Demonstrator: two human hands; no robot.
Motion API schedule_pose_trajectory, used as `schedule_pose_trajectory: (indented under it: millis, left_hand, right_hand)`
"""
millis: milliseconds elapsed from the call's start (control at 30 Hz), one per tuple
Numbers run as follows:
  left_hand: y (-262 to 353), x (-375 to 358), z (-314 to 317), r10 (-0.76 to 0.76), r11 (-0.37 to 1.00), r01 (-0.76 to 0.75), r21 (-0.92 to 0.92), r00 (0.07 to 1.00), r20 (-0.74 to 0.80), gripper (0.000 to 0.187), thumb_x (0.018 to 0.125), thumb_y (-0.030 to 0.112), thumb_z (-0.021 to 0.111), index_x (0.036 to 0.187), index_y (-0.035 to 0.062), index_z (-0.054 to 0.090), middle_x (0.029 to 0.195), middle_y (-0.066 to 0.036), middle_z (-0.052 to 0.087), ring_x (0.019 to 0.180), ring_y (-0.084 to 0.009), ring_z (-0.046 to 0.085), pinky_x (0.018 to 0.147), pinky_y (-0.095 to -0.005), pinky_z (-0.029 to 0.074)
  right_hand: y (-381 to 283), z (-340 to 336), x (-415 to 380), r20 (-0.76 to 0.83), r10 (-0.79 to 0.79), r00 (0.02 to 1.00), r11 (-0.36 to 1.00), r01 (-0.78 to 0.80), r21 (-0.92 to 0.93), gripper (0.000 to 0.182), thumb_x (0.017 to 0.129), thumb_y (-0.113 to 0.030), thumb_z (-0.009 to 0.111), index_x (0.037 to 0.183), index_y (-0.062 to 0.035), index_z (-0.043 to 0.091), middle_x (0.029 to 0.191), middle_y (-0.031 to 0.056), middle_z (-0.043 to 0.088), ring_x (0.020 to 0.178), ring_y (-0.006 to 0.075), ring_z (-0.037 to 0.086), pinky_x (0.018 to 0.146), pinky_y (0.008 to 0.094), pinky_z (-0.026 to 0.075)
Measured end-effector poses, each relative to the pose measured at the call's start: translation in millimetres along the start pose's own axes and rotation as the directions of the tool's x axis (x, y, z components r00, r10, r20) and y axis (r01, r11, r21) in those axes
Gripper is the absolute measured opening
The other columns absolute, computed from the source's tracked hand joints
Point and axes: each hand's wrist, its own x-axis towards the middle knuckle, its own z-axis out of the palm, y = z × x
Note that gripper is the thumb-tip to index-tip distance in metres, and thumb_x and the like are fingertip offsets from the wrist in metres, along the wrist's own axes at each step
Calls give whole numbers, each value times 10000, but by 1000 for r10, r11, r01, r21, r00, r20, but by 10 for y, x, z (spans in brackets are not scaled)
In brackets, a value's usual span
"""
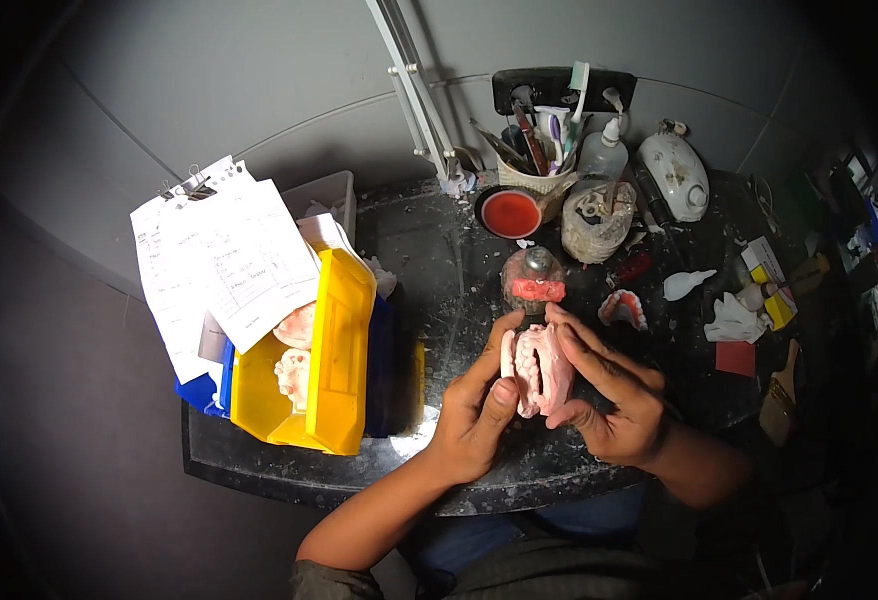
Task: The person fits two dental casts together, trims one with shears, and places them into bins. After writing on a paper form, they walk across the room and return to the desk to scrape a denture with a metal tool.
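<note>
A pale pink dental cast (pixel 542 370), its rows of teeth facing each other with a dark gap between, is held above the bench near its front edge. My left hand (pixel 477 405) grips its left side, thumb bent along the near part. On the other side my right hand (pixel 614 395) has its fingers around the pink base and its thumb below. Just beyond the fingertips stands a spirit burner (pixel 536 280) with a metal cap and a pink-red block at its front. A denture with a pink base (pixel 623 309) lies right of it.
A yellow bin (pixel 344 350) with more casts and clipped papers (pixel 234 250) stand at left. Behind are a red wax dish (pixel 511 213), a tool cup (pixel 536 178), a clear bottle (pixel 602 155) and a crusted pot (pixel 596 225). A brush (pixel 779 400) lies right.
</note>
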Motion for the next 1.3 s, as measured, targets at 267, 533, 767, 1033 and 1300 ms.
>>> schedule_pose_trajectory:
  millis: [267,533,767,1033,1300]
  left_hand:
    - [6,11,-11,4,1000,-4,10,1000,29,811,1059,495,435,1547,-116,219,1539,-210,416,1380,-261,457,1149,-377,336]
    - [110,52,30,-98,986,98,-137,995,6,746,1061,342,508,1569,-92,176,1576,-198,367,1423,-269,409,1169,-389,311]
    - [136,26,97,7,995,-5,-99,1000,25,807,959,115,659,1572,-83,172,1530,-216,415,1400,-257,436,1158,-385,339]
    - [-67,-2,145,94,995,-87,53,985,-144,758,854,53,785,1485,-63,381,1314,-185,627,1184,-205,625,994,-317,506]
    - [-31,142,-54,527,746,-288,600,806,-269,758,786,-26,776,1442,-126,410,1434,-297,525,1230,-306,631,1013,-372,521]
  right_hand:
    - [-38,-1,14,11,-9,1000,1000,9,-14,624,856,-215,775,1341,113,558,1385,307,561,1302,415,563,1091,443,455]
    - [97,80,39,-39,-109,993,994,109,2,596,728,-20,830,1278,61,615,1385,257,579,1304,425,553,1091,464,472]
    - [112,163,-78,-58,-203,977,979,205,16,532,720,110,777,1229,45,638,1353,225,612,1279,491,550,1060,528,494]
    - [41,221,-140,4,-199,980,977,199,-79,479,768,67,751,1233,22,645,1378,205,605,1294,491,539,1074,555,470]
    - [-34,187,-49,31,-87,996,991,90,-103,466,862,51,691,1315,72,585,1394,259,567,1316,393,554,1137,524,406]
